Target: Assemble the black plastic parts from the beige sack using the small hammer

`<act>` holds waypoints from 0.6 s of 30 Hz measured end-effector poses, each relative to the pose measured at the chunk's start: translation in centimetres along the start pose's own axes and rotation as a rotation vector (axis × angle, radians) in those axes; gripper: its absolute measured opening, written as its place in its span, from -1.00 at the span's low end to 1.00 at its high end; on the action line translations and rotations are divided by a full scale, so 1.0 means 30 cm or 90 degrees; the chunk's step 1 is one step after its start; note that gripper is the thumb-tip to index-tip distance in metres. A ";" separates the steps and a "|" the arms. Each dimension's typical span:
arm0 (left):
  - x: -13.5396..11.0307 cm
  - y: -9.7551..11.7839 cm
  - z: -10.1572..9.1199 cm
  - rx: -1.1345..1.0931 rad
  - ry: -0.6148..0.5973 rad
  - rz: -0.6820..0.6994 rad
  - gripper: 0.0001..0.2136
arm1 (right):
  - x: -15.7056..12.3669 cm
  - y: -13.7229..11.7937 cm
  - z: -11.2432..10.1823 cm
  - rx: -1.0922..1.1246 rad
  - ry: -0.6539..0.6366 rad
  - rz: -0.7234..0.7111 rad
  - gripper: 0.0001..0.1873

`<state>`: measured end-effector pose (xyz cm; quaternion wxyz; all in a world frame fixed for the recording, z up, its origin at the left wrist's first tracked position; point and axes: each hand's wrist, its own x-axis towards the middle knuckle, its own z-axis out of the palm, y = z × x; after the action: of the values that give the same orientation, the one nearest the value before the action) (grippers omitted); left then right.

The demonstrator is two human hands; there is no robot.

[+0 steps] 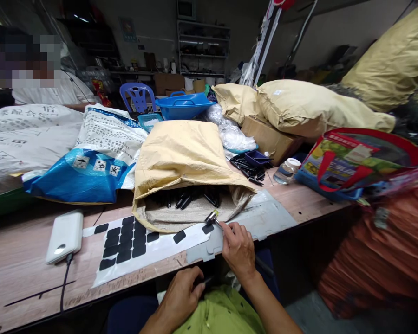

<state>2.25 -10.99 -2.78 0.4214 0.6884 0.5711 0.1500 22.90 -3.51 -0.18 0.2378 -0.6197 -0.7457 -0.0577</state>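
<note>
My right hand [238,248] is closed around the handle of a small hammer [213,217], whose shiny head has a dark face and a yellow one. The head is over the table's front edge, just before the mouth of a yellow woven sack [183,153]. Black pen-like parts [184,199] lie inside that open mouth. Down at my lap, my left hand [183,294] has its fingers curled; a dark piece shows at the fingertips, too shadowed to name. A white sheet with black rounded-square stickers [125,241] lies on the table between sack and edge.
A white power bank [65,236] with a cable lies left. Blue-white bags [87,157] stand behind it. Right of the sack are loose black parts [249,169], a lidded jar [287,170] and a red-handled bag [351,162]. A person [52,88] sits far left.
</note>
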 end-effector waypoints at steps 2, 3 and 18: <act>0.003 0.004 0.013 0.024 -0.008 0.014 -0.78 | -0.001 0.001 0.000 0.001 0.000 -0.003 -0.56; 0.002 0.017 0.008 0.026 -0.016 0.022 -0.77 | -0.001 0.001 0.000 0.001 0.003 -0.004 -0.55; 0.439 0.037 -0.437 0.229 0.417 -0.019 -0.74 | -0.003 0.002 0.002 0.000 -0.005 -0.005 -0.55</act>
<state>-2.05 6.38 2.29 0.0908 0.6587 0.7027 0.2533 22.95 -3.55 -0.29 0.2345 -0.6169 -0.7493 -0.0559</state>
